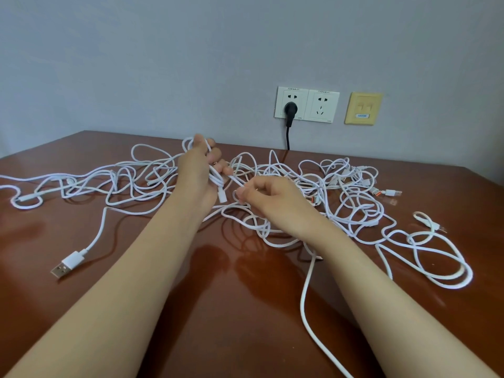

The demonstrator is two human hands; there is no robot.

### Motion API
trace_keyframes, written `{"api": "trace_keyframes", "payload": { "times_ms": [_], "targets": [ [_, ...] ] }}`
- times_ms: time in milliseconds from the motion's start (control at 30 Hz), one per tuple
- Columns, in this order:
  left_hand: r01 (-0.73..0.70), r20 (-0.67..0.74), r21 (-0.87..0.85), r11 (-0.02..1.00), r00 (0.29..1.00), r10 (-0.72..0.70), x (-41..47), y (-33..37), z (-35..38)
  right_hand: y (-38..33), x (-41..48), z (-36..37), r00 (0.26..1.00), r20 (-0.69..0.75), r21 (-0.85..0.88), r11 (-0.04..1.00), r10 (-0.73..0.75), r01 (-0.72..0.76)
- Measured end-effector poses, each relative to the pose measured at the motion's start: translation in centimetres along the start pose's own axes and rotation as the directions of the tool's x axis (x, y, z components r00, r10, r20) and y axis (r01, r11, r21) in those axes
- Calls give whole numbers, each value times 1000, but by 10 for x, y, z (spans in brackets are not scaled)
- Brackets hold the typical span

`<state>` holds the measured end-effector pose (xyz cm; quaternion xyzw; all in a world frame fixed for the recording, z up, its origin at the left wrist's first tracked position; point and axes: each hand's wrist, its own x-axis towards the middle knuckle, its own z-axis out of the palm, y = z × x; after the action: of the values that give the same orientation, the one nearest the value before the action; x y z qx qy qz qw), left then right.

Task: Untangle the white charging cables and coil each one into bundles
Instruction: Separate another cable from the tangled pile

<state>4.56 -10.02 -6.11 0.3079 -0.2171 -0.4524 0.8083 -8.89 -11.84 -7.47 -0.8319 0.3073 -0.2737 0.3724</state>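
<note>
Head view: both hands on cable, tangle still unsorted

Near edge: one strand (302, 298) runs off frame bottom; USB plug (63, 266) lies lower left on worktop (218, 309). Mid frame: right hand (268, 195) pinches a strand; left hand (199, 173) just beside it grips a few gathered loops. White charging cables (351, 214) sprawl tangled across the worktop's width. Far, upper right: wall sockets (306, 105), black plug (290, 110) in the left one.

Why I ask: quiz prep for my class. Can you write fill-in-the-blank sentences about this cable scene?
The left hand grips loops of ____ cable.
The black plug sits in the ____ of two wall sockets.
The yellowed wall plate is ____ of both sockets.
Missing words: white; left; right.
</note>
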Motion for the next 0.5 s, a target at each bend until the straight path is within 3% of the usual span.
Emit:
{"api": "trace_keyframes", "payload": {
  "times_ms": [133,300,400,500],
  "targets": [
    [-35,-18,12,999,999,36,2,5,-1,0,1,1,998,-63,-163,987,-11,0],
    [-80,-68,18,997,994,81,5,14,-5,-5,-1,-2,982,-178,-458,888,-55,-33],
    [-103,-95,20,994,990,105,5,17,-9,-2,-2,-6,973,-224,-491,870,-63,-56],
    [-127,-138,143,982,979,147,8,14,-11,4,-3,-7,977,-189,-510,860,-98,-12]
  ]
}}
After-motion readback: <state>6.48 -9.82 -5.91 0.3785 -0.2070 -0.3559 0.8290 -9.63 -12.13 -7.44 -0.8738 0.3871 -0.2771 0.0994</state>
